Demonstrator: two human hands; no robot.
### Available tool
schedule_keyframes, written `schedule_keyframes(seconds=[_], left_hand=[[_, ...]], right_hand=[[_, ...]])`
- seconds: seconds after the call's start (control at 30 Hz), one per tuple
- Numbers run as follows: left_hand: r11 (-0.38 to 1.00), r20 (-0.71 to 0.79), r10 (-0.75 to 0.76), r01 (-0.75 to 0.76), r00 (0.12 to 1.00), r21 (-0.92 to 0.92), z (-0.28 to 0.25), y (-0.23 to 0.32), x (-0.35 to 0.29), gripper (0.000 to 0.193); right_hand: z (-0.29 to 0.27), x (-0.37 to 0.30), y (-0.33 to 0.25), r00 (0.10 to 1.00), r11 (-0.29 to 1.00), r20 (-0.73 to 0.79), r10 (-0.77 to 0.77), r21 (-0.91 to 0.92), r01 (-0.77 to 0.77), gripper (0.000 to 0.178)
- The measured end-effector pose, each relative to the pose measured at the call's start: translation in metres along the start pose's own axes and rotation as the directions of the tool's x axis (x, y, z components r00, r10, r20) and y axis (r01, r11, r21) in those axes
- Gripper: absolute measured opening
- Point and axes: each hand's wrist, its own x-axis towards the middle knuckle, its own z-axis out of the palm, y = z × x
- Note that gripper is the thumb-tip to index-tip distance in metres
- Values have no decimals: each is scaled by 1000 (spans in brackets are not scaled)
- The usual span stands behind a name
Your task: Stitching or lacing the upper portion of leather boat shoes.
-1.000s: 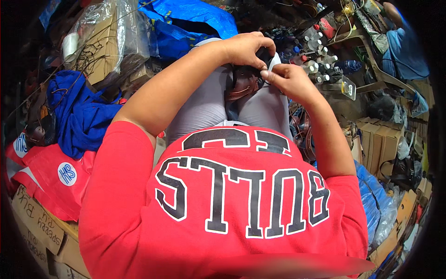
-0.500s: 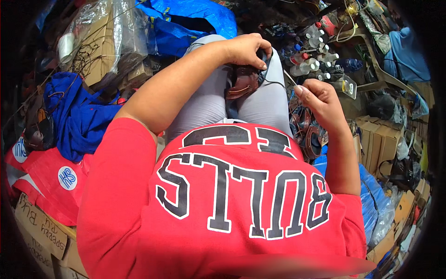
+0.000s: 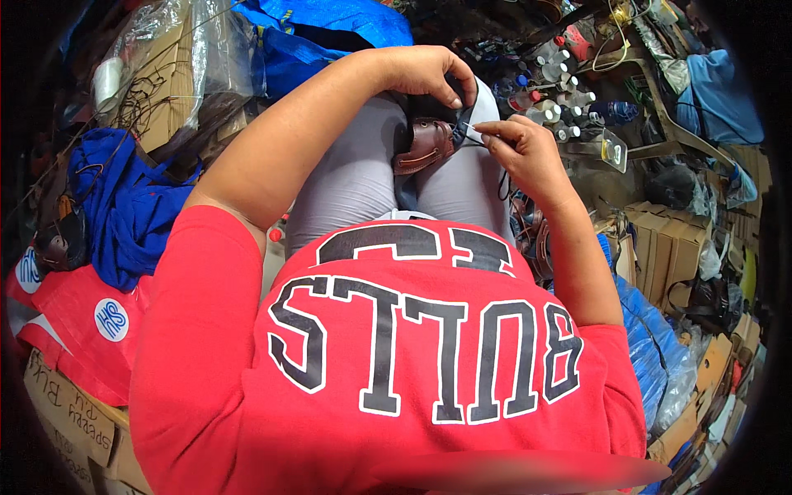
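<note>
A brown leather shoe with a dark lining sits between my grey-trousered knees, toe toward me. Curled over its far part is my left hand, thumb and fingers closed on the edge. My right hand is closed in a pinch on a thin, needle-like tool. The tool's pale tip is at the shoe's right side, and whether it enters the leather cannot be made out. Dark thread hangs in a loop below my right hand.
Small bottles crowd beyond my right knee. A blue plastic bag lies ahead, blue cloth and another brown shoe to the left. Cardboard and blue plastic sheeting are at right.
My right hand has moved left and slightly up, bringing the thin tool from out beside my right knee to the shoe's side. My left hand still grips the shoe.
</note>
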Motion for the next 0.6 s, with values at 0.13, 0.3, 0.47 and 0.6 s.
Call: schedule_keyframes(seconds=[0.13,0.3,0.47,0.6], left_hand=[[999,-25,-25,24,999,-23,0,-3,-1,22],[1000,3,15,-15,1000,-26,-2,-4,-1,23],[999,8,5,-5,1000,-49,-2,-9,1,24],[999,32,14,-13,999,-43,-3,-9,3,24]], right_hand=[[-1,4,-2,1000,1000,7,12,0,-12,20],[-1,9,-3,999,1000,30,25,-11,-24,20],[7,3,-15,995,983,-72,-66,-178,52,17],[15,5,-3,980,972,-128,-150,-199,122,15]])
